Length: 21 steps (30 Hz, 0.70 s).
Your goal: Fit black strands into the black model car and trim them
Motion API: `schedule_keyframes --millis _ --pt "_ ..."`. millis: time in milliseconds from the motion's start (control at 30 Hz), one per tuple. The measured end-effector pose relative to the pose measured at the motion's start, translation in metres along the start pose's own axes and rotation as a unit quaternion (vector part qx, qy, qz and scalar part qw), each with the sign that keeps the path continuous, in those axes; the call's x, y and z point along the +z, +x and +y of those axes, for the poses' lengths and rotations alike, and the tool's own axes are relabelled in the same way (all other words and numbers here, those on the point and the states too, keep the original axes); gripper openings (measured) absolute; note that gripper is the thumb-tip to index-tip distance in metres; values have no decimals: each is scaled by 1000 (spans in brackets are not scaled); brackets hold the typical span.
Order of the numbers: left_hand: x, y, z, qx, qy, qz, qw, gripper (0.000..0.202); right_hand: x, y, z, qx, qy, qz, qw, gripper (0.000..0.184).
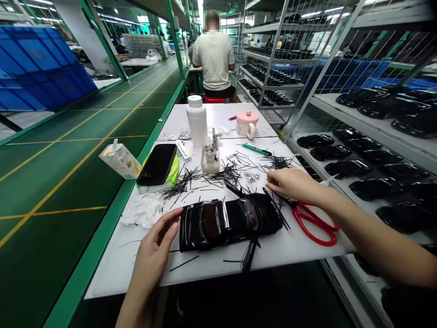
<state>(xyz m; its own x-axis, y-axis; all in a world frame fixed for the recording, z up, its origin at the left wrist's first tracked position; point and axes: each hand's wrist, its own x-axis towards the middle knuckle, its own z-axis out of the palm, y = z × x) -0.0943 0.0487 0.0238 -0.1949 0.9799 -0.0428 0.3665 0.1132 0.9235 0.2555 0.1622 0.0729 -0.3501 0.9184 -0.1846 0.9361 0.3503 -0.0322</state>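
Observation:
A glossy black model car body lies on its side across the white table. My left hand rests against its near left end, fingers apart. My right hand hovers over the far end, close to the black blades of red-handled scissors. Its curled fingers hide whether they pinch a thin piece. Many thin black strips lie scattered around the car and across the table.
Nearby stand a white bottle, a pink mug, a phone and a green pen. Shelves of black car bodies rise at right. A green workbench runs along the left. A co-worker sits beyond.

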Motion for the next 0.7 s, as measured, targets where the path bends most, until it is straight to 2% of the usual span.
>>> schedule_keyframes --millis 133,233,267,333,400,467,533,600,700 --pt "-2 0 -8 6 -10 -23 1000 54 7 -5 -2 -12 -22 -42 999 27" --pt "2 -7 -7 118 58 -32 991 58 15 -13 0 -7 -13 -62 998 27" --pt "6 -12 -4 177 111 -24 978 57 17 -16 1 -6 -4 -66 998 26" --pt "15 -22 7 291 223 4 930 57 19 -23 3 -2 15 -71 997 24" --pt "28 -31 18 357 280 18 891 61 22 -31 3 2 27 -68 997 22" --pt "41 -36 25 359 323 12 876 68 27 -40 1 7 28 -59 998 22" --pt "52 -39 27 327 369 36 869 74 34 -47 -4 9 25 -52 998 22" --pt "59 -40 24 284 390 66 874 75 41 -53 -9 21 15 -35 999 21" --pt "62 -42 18 239 370 92 893 69 44 -60 -14 59 2 0 998 18"
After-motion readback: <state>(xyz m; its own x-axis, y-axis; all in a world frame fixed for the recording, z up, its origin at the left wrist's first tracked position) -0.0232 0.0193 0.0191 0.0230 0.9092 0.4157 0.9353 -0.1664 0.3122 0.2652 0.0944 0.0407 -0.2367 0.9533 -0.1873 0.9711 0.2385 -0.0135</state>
